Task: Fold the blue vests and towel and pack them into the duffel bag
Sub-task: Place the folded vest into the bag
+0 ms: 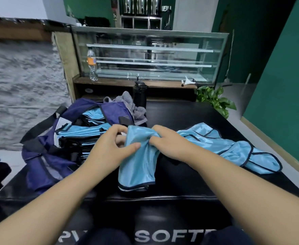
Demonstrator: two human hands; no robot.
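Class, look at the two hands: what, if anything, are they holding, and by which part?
Both the left hand and the right hand grip the folded blue vest by its bunched upper end; its lower end rests on the black table.

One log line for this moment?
both hands grip folded vest | duffel bag open, part packed | loose vest, towel unpacked

Green walls (277,85), glass display case (150,55) on wooden counter (110,82), leafy plant (214,99) beside it.

hands (136,144) grip folded vest (138,161) | duffel bag (44,156) left
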